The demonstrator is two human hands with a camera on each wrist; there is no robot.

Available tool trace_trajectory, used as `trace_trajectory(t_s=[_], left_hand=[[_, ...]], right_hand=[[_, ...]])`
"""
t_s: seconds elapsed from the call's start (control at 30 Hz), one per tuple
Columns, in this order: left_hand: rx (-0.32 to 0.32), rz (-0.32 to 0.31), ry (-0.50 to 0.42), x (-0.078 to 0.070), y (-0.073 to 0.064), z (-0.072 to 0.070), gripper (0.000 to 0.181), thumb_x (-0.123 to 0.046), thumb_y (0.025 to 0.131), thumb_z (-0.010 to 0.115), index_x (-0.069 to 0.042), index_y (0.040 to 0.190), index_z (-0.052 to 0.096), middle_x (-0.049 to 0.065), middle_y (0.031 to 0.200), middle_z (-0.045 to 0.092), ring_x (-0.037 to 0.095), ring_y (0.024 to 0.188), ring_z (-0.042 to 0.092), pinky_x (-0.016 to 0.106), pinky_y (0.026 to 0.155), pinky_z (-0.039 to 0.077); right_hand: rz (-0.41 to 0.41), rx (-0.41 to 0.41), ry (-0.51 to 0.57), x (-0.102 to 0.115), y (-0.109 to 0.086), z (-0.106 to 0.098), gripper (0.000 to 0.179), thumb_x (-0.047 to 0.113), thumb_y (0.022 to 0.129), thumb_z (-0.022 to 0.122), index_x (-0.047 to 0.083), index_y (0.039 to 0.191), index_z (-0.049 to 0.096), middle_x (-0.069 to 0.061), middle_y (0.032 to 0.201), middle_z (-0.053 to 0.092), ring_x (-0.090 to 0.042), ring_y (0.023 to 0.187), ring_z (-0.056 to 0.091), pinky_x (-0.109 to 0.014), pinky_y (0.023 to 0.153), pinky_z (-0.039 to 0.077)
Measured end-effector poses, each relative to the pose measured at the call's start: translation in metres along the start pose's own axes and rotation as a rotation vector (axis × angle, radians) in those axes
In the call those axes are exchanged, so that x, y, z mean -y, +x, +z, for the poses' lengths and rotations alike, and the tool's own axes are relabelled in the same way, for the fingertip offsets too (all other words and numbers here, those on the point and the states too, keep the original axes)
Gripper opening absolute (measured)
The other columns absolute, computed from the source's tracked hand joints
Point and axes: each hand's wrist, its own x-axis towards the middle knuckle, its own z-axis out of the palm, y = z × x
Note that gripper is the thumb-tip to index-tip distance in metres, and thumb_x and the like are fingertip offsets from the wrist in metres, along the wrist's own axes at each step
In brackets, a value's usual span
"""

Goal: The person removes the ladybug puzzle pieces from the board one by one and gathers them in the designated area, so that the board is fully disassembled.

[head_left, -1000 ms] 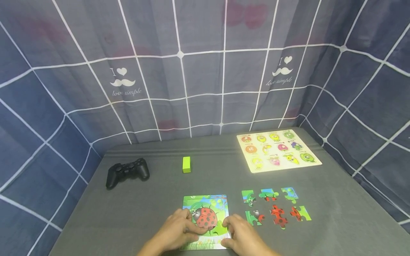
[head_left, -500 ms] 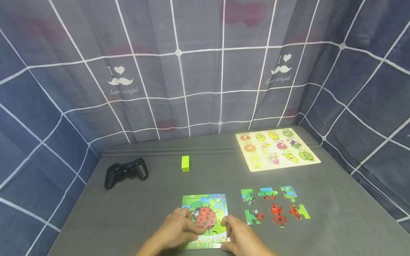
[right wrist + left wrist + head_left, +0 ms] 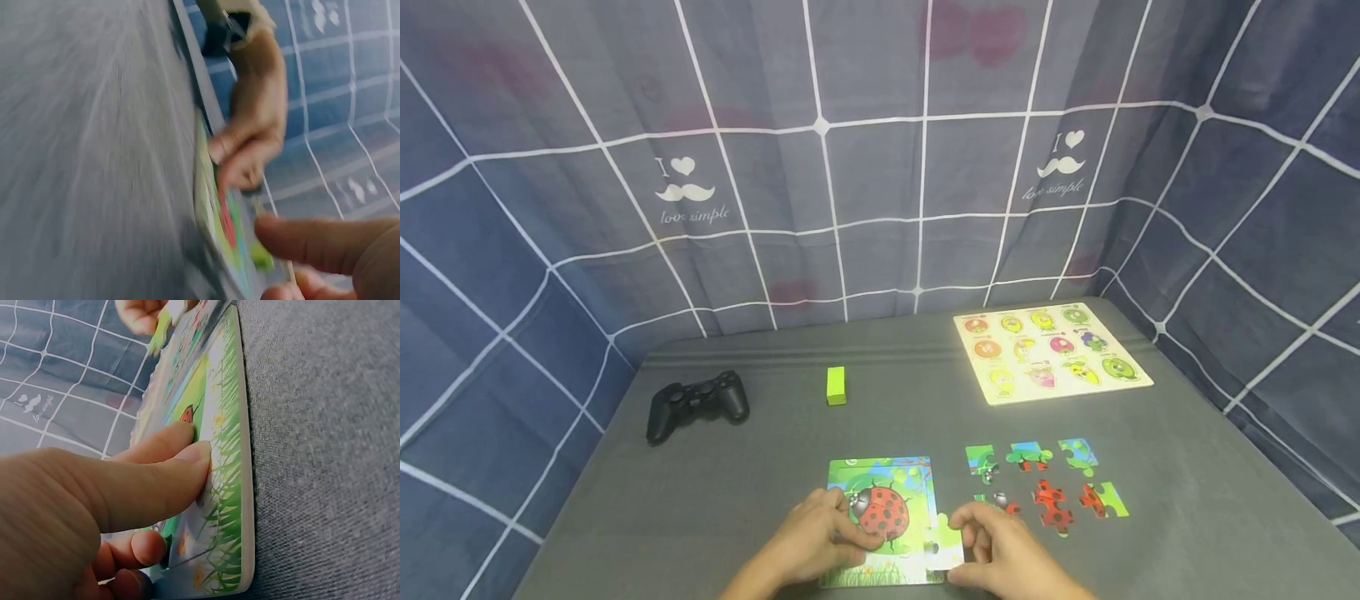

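Note:
A square ladybug jigsaw board [image 3: 880, 577] lies flat near the front of the table, with a red ladybug picture [image 3: 882, 510] at its centre. My left hand [image 3: 820, 533] rests on its left part, thumb and forefinger pressing the surface below the ladybug; the left wrist view shows the thumb [image 3: 169, 487] close to the grassy border. At the board's right edge my right hand [image 3: 996, 546] pinches a pale green puzzle piece [image 3: 951, 542] by its right side. In the left wrist view, that puzzle piece [image 3: 161, 328] is raised above the board. The right wrist view is blurred.
Several loose puzzle pieces [image 3: 1052, 504] lie in two rows right of the board, one partly hidden by my right hand. Behind them is a fruit picture board [image 3: 992, 367]. A lime green block [image 3: 836, 386] and a black game controller [image 3: 700, 402] sit farther back.
My right hand has moved right from the board's right side and now has the pale green puzzle piece, drawn partly past the edge. My left hand has stayed in place.

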Motion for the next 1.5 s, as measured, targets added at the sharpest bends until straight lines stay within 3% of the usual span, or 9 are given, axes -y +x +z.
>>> trace_trajectory(t_s=[0.2,0.37,0.47,0.63,0.83,1.0,1.2,1.33,1.5], left_hand=[[0.007,-0.014,0.006,0.000,0.005,0.001,0.024,-0.032,0.074,0.082,-0.042,0.095,0.077,-0.016,0.083,0.046,-0.001,0.080,0.034,0.024,0.070,0.030],[0.022,-0.008,-0.031,0.003,0.006,-0.002,0.024,-0.031,0.075,0.081,-0.040,0.097,0.077,-0.017,0.081,0.046,-0.001,0.077,0.034,0.023,0.070,0.030],[0.034,-0.010,-0.015,0.004,0.005,-0.003,0.025,-0.032,0.074,0.082,-0.041,0.096,0.077,-0.017,0.082,0.043,-0.001,0.078,0.032,0.023,0.069,0.029],[0.040,-0.013,-0.004,0.002,0.005,-0.002,0.025,-0.033,0.072,0.082,-0.042,0.095,0.077,-0.016,0.083,0.041,-0.001,0.080,0.032,0.023,0.070,0.029],[0.042,-0.006,-0.016,0.002,0.005,-0.001,0.025,-0.033,0.072,0.082,-0.042,0.095,0.077,-0.017,0.083,0.041,-0.001,0.079,0.032,0.023,0.070,0.029],[0.025,-0.013,-0.021,0.004,0.004,-0.002,0.024,-0.032,0.071,0.083,-0.041,0.092,0.078,-0.018,0.083,0.042,-0.002,0.080,0.032,0.022,0.070,0.029],[0.007,0.002,-0.040,0.005,0.005,-0.002,0.024,-0.030,0.070,0.084,-0.039,0.092,0.079,-0.017,0.082,0.043,-0.002,0.079,0.032,0.023,0.070,0.030],[0.001,-0.010,-0.044,0.006,0.004,-0.003,0.024,-0.030,0.069,0.084,-0.039,0.091,0.079,-0.016,0.082,0.044,-0.002,0.080,0.033,0.024,0.071,0.030],[0.007,-0.015,-0.070,0.006,0.003,-0.002,0.024,-0.030,0.069,0.084,-0.038,0.091,0.079,-0.017,0.081,0.043,-0.002,0.078,0.032,0.024,0.070,0.030]], right_hand=[[0.068,-0.036,0.137,-0.026,-0.041,-0.047,0.046,0.010,0.080,0.078,-0.003,0.117,0.054,0.003,0.089,0.053,0.003,0.067,0.051,-0.020,0.059,0.047],[0.105,-0.190,0.056,-0.051,-0.076,-0.088,0.040,0.003,0.083,0.074,0.001,0.119,0.057,0.013,0.087,0.056,0.002,0.072,0.056,-0.021,0.063,0.050],[0.209,-0.284,0.020,-0.058,-0.090,-0.106,0.037,0.004,0.084,0.073,0.011,0.118,0.060,0.015,0.086,0.057,-0.001,0.072,0.057,-0.021,0.063,0.049],[0.353,-0.392,0.013,-0.063,-0.101,-0.119,0.034,0.007,0.085,0.073,0.017,0.115,0.061,0.012,0.085,0.057,-0.008,0.070,0.056,-0.023,0.062,0.048],[0.403,-0.438,-0.122,-0.069,-0.109,-0.134,0.041,0.010,0.083,0.077,0.000,0.119,0.058,0.010,0.087,0.057,-0.007,0.073,0.055,-0.022,0.064,0.048],[0.473,-0.468,-0.213,-0.083,-0.120,-0.147,0.052,0.018,0.083,0.079,-0.005,0.123,0.056,0.011,0.090,0.058,-0.002,0.076,0.054,-0.021,0.065,0.048],[0.376,-0.495,-0.402,-0.105,-0.148,-0.154,0.046,0.016,0.076,0.084,-0.003,0.113,0.064,0.025,0.091,0.053,0.009,0.076,0.048,-0.016,0.064,0.044],[0.171,-0.510,-0.457,-0.113,-0.155,-0.152,0.040,0.006,0.067,0.087,0.006,0.103,0.068,0.030,0.094,0.053,0.010,0.078,0.047,-0.011,0.065,0.039],[-0.063,-0.400,-0.434,-0.115,-0.150,-0.154,0.049,-0.003,0.065,0.085,0.017,0.106,0.068,0.028,0.104,0.053,0.006,0.085,0.048,-0.008,0.069,0.034]])
